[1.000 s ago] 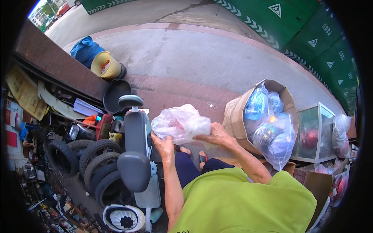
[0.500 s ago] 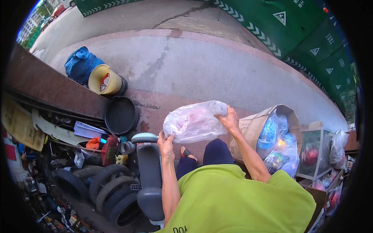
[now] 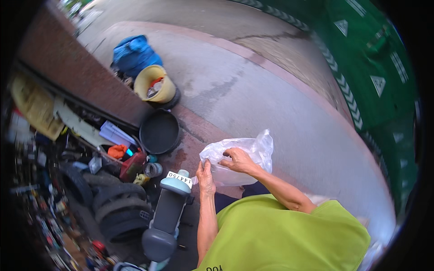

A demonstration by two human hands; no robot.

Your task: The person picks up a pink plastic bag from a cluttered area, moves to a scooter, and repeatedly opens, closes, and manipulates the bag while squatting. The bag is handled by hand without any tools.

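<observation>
A crumpled clear plastic bag (image 3: 260, 153) hangs in front of my legs, its far right corner sticking up. My left hand (image 3: 206, 177) grips the bag's left edge between thumb and fingers. Over the bag's middle is my right hand (image 3: 238, 161), its thumb and fingers bent and apart, with nothing seen between them. Whether those fingertips touch the film cannot be made out. What the bag holds, if anything, is not clear.
A grey scooter seat (image 3: 169, 205) stands beside my left arm. Old tyres (image 3: 120, 205) are heaped farther left. Ahead lie a black basin (image 3: 159, 131), a yellow bucket (image 3: 166, 90) and a blue sack (image 3: 135, 55). Green barrier panels (image 3: 375, 58) line the far right.
My right hand has left the bag's right end and moved left over its middle. The bag has sagged. The view has turned right, and the cardboard box has gone out of sight.
</observation>
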